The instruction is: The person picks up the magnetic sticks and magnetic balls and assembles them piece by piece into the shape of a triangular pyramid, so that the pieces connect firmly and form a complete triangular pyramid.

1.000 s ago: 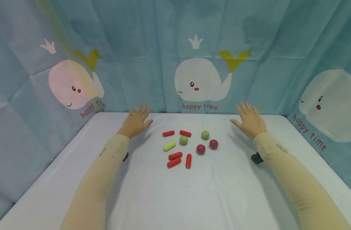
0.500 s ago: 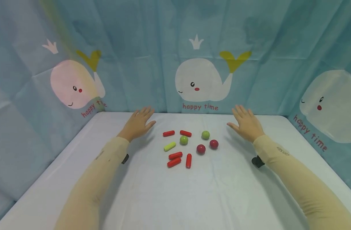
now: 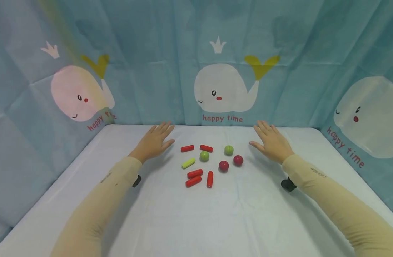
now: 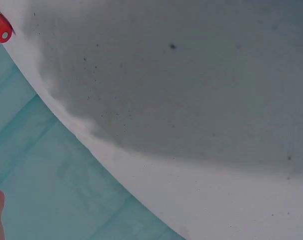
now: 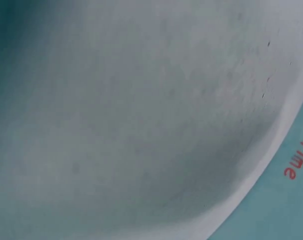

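Observation:
My left hand [image 3: 154,142] is held palm down with straight fingers near the back left of the table, holding nothing. Its nearest thing is a short red cylinder [image 3: 187,148]; a red cylinder end [image 4: 1,28] also shows at the left wrist view's corner. On the other side, my right hand [image 3: 271,142] is spread the same way, its thumb toward a green ball [image 3: 228,150]. Between the hands lie several red cylinders, such as one standing lengthwise [image 3: 210,179], a yellow-green stick [image 3: 188,163], a second green ball [image 3: 204,156] and two dark red balls [image 3: 223,166].
A white cloth covers the table [image 3: 190,221]. Behind it and along both sides hangs a blue curtain [image 3: 145,71] printed with whales. Dark wrist cameras [image 3: 288,184] sit under the cream sleeves [image 3: 331,196].
Both hands have moved slightly inward, the right one more clearly to the left and a little nearer. The balls, stick and cylinders keep their places on the table.

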A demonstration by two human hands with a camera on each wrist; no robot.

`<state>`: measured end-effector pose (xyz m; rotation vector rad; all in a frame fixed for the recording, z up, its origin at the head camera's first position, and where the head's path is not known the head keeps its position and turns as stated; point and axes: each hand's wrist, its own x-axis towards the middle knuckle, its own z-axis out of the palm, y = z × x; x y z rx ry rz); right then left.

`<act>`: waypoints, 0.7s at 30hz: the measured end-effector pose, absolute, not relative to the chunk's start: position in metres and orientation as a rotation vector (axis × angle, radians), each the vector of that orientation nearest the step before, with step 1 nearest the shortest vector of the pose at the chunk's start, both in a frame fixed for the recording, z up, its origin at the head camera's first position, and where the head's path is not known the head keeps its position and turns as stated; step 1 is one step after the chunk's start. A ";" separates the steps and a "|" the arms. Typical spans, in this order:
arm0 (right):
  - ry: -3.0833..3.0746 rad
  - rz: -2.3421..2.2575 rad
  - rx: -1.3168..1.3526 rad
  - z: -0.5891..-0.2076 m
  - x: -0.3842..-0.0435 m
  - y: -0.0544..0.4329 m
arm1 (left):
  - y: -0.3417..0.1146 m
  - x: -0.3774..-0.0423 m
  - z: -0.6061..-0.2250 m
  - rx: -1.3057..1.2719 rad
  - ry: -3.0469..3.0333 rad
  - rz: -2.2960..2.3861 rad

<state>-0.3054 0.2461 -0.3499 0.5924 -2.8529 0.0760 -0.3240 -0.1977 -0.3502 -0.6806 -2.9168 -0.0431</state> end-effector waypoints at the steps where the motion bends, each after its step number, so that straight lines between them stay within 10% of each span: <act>1: -2.852 0.085 0.599 -0.349 -0.304 0.245 | -0.198 -0.324 -0.350 -0.686 -2.915 -0.039; 21: -2.834 0.142 0.756 -0.344 -0.275 0.223 | -0.187 -0.307 -0.348 -0.787 -2.909 -0.009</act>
